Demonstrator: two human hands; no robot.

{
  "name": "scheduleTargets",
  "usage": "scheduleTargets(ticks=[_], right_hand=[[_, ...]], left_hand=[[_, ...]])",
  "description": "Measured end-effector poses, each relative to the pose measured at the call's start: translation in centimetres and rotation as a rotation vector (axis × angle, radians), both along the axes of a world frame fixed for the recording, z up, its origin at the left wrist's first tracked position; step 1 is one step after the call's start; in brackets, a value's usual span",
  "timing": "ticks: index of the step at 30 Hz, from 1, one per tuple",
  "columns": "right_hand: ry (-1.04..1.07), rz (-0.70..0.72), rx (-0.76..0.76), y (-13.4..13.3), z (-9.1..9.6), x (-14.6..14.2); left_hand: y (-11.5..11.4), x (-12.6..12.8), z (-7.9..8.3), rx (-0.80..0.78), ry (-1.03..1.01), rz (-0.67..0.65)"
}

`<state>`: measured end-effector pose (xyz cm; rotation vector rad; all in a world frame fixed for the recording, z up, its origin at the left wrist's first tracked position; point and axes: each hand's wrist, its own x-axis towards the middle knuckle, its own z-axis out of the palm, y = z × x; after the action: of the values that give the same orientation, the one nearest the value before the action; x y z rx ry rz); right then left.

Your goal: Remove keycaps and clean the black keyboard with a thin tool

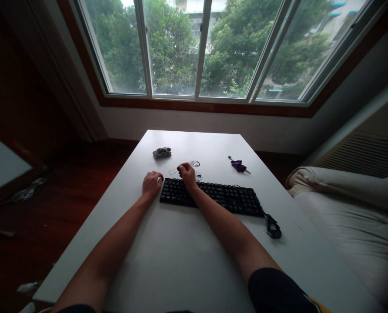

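A black keyboard (pixel 213 196) lies across the white table, slightly angled. My right hand (pixel 188 174) is above its upper left part, closed around the dark handle of a wire keycap puller (pixel 173 172). The puller's thin wire loop points left, off the keys and apart from my left hand. My left hand (pixel 151 183) rests beside the keyboard's upper left corner, its fingers closed on a small black piece (pixel 162 178) that looks like a keycap. Just behind the keyboard lie two small round clear dishes (pixel 195 163), the nearer one partly hidden by my right hand.
A crumpled grey cloth (pixel 162 152) lies at the back left of the table (pixel 174 261). Toward the back right is a purple cloth (pixel 239 166) with a thin stick-like thing. A bundled black cable (pixel 273 227) lies off the keyboard's right end. A covered sofa (pixel 344 217) stands to the right.
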<state>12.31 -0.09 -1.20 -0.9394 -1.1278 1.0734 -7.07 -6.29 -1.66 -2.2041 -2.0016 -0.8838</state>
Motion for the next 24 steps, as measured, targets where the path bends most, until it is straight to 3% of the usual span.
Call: scheduleTargets(ticks=[24], right_hand=[[-0.042,-0.012,-0.022,-0.34,0.45,0.01]], left_hand=[[0.16,-0.18,-0.05,-0.033,-0.02,0.001]])
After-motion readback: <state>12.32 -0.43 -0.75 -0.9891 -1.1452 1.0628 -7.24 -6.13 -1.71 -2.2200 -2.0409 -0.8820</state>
